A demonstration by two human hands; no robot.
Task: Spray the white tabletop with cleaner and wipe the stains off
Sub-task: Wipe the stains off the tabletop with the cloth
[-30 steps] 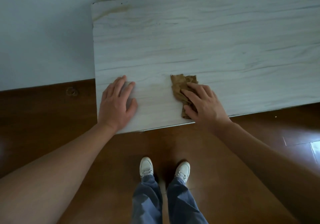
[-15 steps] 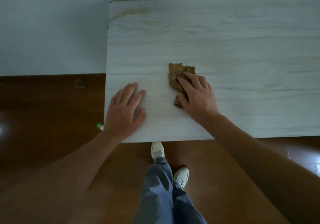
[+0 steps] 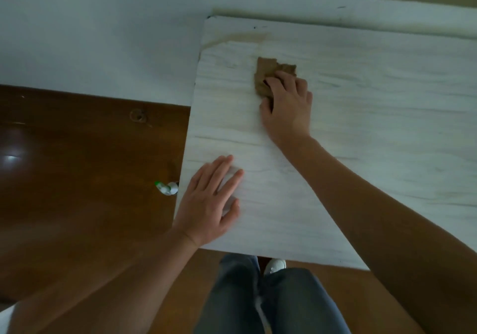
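wiping is under way: the right hand (image 3: 289,106) presses a crumpled brown cloth (image 3: 265,75) onto the white bench (image 3: 374,127), toward its far left part, the grip closed over the cloth with bent fingers. the left hand (image 3: 209,204) lies flat near the front left corner, grip wide and holding nothing. a tan stain (image 3: 240,37) shows at the far left corner, just beyond the cloth, so that patch looks left to do. a green-and-white bottle (image 3: 167,187), likely the cleaner, sits on the floor (image 3: 77,165) by the bench edge, so spraying seems done.
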